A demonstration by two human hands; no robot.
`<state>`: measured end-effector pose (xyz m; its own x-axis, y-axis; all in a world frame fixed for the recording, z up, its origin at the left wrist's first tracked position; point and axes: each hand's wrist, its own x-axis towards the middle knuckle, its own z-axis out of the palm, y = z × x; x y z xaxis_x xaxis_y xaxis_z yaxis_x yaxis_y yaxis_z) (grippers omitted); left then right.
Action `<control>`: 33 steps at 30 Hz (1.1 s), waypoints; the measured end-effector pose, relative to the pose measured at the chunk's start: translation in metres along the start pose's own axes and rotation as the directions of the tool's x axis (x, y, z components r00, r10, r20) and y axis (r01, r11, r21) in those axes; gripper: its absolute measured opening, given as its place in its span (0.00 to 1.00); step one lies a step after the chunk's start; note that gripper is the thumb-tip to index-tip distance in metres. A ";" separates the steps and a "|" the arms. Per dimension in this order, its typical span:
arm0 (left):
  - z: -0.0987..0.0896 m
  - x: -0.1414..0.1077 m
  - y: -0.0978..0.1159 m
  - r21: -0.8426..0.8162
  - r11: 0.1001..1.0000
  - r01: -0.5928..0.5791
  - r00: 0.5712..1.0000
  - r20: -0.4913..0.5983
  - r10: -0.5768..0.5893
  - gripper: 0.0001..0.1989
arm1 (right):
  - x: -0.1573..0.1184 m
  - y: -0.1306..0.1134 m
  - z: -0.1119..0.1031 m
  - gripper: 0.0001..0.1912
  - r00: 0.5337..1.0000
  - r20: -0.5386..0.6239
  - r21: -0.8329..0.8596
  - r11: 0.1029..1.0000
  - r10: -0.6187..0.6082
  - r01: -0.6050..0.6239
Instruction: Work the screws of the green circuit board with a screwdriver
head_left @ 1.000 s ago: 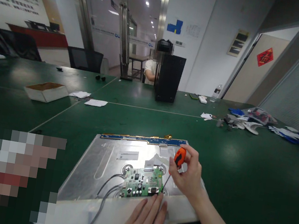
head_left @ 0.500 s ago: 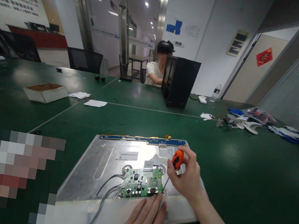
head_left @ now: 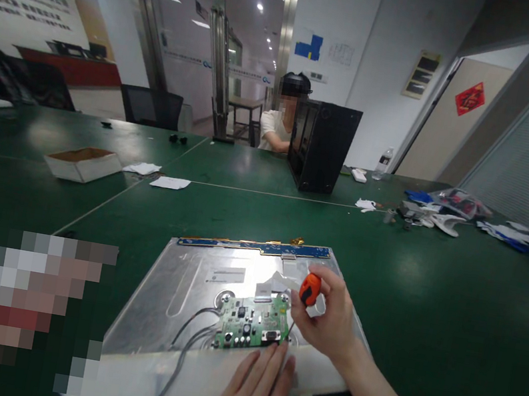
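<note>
A flat silver metal panel (head_left: 189, 287) lies in front of me, with a green circuit board (head_left: 251, 321) fixed near its lower half. My right hand (head_left: 332, 321) grips the orange handle of a screwdriver (head_left: 310, 289). The screwdriver's thin shaft points down to the board's lower right corner; the tip's contact is too small to make out. With fingers stretched out, my left hand (head_left: 255, 389) lies on the white strip (head_left: 138, 373) along the panel's near edge, its fingertips at the board. Grey cables (head_left: 182, 356) run from the board's left side. A narrow blue board (head_left: 256, 247) lines the panel's far edge.
Across the green table (head_left: 221, 211) sits a person (head_left: 276, 129) behind a black computer case (head_left: 324, 147). An open white box (head_left: 82, 164) and papers (head_left: 170, 182) lie to the left. Gloves and metal parts (head_left: 424, 214) are at the right. Part of the lower left is pixelated.
The screwdriver handle has moved slightly down and left with my right hand, and its shaft looks shorter. My left hand has stayed in place.
</note>
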<state>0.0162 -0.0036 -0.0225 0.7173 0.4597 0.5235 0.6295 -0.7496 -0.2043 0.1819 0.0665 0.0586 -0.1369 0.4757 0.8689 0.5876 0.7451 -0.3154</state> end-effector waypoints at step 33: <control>-0.001 -0.002 0.001 -0.078 0.995 0.055 0.994 0.099 -0.047 0.38 | 0.003 -0.010 -0.007 0.20 0.995 0.019 -0.035 0.994 -0.099 0.100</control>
<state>0.0152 -0.0059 -0.0233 0.7128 0.5393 0.4483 0.6429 -0.7580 -0.1103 0.1811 0.0578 0.0671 -0.2094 0.4079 0.8887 0.5990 0.7719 -0.2132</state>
